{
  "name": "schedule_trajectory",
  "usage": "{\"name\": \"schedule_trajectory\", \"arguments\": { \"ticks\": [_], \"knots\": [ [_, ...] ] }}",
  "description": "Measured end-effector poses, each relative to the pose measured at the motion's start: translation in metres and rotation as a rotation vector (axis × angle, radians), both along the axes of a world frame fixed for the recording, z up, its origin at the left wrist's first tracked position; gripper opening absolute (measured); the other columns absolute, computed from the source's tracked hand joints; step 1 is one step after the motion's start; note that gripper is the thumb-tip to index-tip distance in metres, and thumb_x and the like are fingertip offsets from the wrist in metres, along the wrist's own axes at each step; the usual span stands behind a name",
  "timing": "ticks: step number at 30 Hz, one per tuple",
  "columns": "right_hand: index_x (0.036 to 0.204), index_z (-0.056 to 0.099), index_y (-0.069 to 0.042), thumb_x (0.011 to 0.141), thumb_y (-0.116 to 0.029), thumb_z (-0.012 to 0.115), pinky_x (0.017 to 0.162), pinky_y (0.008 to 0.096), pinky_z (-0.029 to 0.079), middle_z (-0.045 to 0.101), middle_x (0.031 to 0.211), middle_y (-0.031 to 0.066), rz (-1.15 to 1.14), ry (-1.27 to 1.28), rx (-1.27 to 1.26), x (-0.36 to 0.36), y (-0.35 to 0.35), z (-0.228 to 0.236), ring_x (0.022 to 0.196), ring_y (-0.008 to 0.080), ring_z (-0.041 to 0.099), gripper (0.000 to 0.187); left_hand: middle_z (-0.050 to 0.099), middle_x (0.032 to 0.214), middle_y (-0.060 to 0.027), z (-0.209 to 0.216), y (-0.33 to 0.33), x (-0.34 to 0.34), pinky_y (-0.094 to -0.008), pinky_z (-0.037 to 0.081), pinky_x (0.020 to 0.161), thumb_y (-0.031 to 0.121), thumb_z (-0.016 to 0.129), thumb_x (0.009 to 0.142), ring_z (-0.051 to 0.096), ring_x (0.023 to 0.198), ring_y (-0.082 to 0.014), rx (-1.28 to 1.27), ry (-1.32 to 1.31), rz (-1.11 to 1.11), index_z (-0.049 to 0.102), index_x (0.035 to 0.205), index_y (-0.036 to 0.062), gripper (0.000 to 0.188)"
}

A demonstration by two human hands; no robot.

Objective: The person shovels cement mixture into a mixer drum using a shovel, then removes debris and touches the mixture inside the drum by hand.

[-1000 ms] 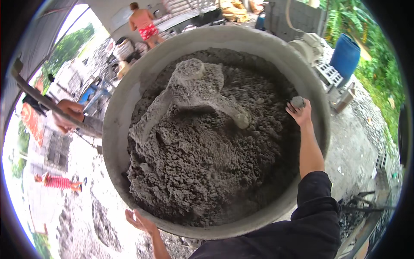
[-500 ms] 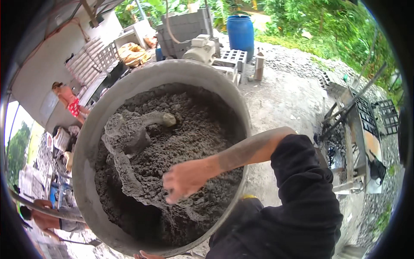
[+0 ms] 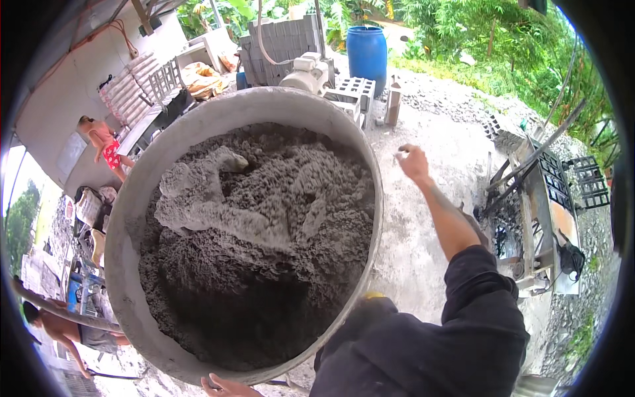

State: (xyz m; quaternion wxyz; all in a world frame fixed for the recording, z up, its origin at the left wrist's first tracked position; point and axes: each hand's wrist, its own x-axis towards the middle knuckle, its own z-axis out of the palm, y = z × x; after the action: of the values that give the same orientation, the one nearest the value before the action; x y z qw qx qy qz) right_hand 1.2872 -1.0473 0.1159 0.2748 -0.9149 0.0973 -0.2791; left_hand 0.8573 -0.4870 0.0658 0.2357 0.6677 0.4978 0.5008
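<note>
A big round grey mixing tub fills the middle of the view, loaded with dark damp cement mix and a paler streak across its top. My right hand hangs in the air to the right of the tub rim, fingers loosely curled, holding nothing I can see. My left hand shows only partly at the bottom edge, just under the tub's near rim; whether it grips the rim is hidden.
A blue barrel and stacked concrete blocks stand at the back. A metal block-making machine is to the right. One person stands far left, another bends at lower left. Gravel ground surrounds the slab.
My right hand has left the mix and swung out to the right, clear of the tub. The view has turned, so the tub now sits further left.
</note>
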Motion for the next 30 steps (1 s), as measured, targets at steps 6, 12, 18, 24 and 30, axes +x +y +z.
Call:
{"name": "schedule_trajectory", "arguments": {
  "ticks": [6,12,18,24,30],
  "knots": [
    [0.104,0.067,-0.001,0.08,-0.026,0.067,0.086,0.0382,0.049,0.067,0.097,0.0202,0.114,-0.01,0.299,-0.015,0.073,-0.012,0.094,0.0324,0.064,0.035,0.056,0.117,-0.0141,-0.012,0.029,-0.012,-0.0437,0.042,0.093,0.033,0.062,0.089,0.052,0.111,-0.0289,0.084,0.179,-0.03,0.06,0.115,0.0031,0.04],
    [0.108,0.063,-0.001,0.081,-0.024,0.067,0.091,0.0412,0.044,0.061,0.107,0.0226,0.107,-0.196,0.146,-0.014,0.095,-0.025,0.102,0.0374,0.056,0.036,0.057,0.116,-0.0148,-0.006,0.05,-0.001,-0.0416,0.048,0.086,0.036,0.062,0.088,0.057,0.104,-0.0282,0.092,0.218,0.032,0.061,0.112,0.0043,0.04],
    [0.114,0.058,0.003,0.086,-0.035,0.063,0.097,0.0447,0.039,0.058,0.113,0.0244,0.072,-0.164,-0.028,0.004,0.072,-0.052,0.111,0.039,0.051,0.048,0.063,0.1,-0.0138,-0.01,0.021,0.007,-0.0376,0.047,0.085,0.019,0.066,0.087,0.059,0.092,-0.0263,0.086,0.171,-0.046,0.066,0.1,0.0007,0.022],
    [0.118,0.058,-0.002,0.083,-0.025,0.067,0.099,0.0442,0.039,0.056,0.117,0.0221,0.187,-0.049,-0.132,0.02,0.023,-0.055,0.115,0.0366,0.049,0.043,0.053,0.116,-0.0127,-0.013,-0.018,0.032,-0.0467,0.039,0.095,0.022,0.071,0.081,0.044,0.114,-0.0313,0.045,0.373,-0.069,0.067,0.095,0.0091,0.02],
    [0.12,0.059,-0.008,0.083,-0.027,0.067,0.099,0.0446,0.039,0.054,0.123,0.0191,0.174,0.046,-0.466,0.017,0.042,-0.045,0.117,0.0365,0.048,0.042,0.047,0.131,-0.0151,-0.006,-0.005,0.028,-0.0465,0.033,0.102,0.025,0.072,0.08,0.038,0.125,-0.0323,-0.061,0.383,0.023,0.068,0.101,0.0108,0.026]
  ]
}}
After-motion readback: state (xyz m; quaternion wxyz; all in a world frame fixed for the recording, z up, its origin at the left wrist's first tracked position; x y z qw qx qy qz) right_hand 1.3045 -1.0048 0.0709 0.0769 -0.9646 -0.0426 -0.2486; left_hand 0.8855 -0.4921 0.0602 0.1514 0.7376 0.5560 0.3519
